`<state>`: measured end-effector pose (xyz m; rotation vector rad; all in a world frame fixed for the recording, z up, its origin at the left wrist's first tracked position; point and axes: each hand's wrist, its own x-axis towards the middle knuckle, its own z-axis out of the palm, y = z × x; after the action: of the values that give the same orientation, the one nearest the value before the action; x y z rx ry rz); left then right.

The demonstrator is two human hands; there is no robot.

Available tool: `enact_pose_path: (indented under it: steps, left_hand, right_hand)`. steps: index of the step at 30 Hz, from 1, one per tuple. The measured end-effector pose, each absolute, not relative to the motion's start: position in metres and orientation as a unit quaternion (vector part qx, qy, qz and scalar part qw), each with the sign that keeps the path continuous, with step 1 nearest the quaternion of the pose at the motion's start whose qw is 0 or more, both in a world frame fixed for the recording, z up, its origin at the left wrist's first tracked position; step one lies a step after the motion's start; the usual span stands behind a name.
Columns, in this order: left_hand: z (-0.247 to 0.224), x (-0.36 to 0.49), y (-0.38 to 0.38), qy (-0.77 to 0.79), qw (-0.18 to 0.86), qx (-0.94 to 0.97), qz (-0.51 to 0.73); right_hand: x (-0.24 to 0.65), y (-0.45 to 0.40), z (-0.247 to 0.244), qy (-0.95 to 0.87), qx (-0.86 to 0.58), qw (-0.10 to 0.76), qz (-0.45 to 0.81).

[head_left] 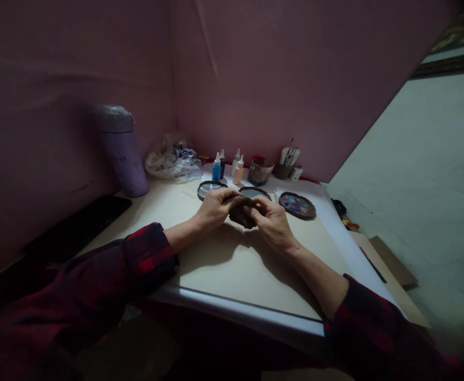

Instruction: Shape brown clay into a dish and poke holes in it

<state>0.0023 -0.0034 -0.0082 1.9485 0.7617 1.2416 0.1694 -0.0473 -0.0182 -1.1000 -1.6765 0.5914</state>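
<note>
A dark brown, clay-like lump (243, 214) hangs above the middle of the white table (232, 270). My left hand (215, 209) grips its left side, with fingers over the top. My right hand (272, 221) pinches its right side, thumb on the near face. Just behind the hands lie three dark-rimmed shallow dishes: one at the left (212, 187), one in the middle (258, 192) partly covered by my fingers, and one at the right (296, 205) with blue and purple patches inside.
Small bottles, one blue (216, 170) and one orange (238, 172), stand behind the dishes beside a brown jar (260, 172) and a pen holder (285, 168). Leftward are a crumpled plastic bag (172, 161), a purple tumbler (124, 153) and a flat black object (79, 225).
</note>
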Motion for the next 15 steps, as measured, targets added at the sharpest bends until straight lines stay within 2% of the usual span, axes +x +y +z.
enact_pose_path:
  steps: [6,10,15]
  left_hand:
    - [-0.015,0.006,0.0,0.264,0.398,0.731,0.487]
    - [-0.02,0.005,0.004,0.29,0.468,0.727,0.41]
    - [-0.018,0.004,0.003,0.292,0.538,0.683,0.399]
  right_hand:
    - [0.17,-0.048,-0.014,-0.676,-0.467,0.534,0.197]
    - [0.172,-0.045,-0.019,-0.687,-0.486,0.51,0.178]
    - [0.174,-0.042,-0.027,-0.706,-0.489,0.483,0.175]
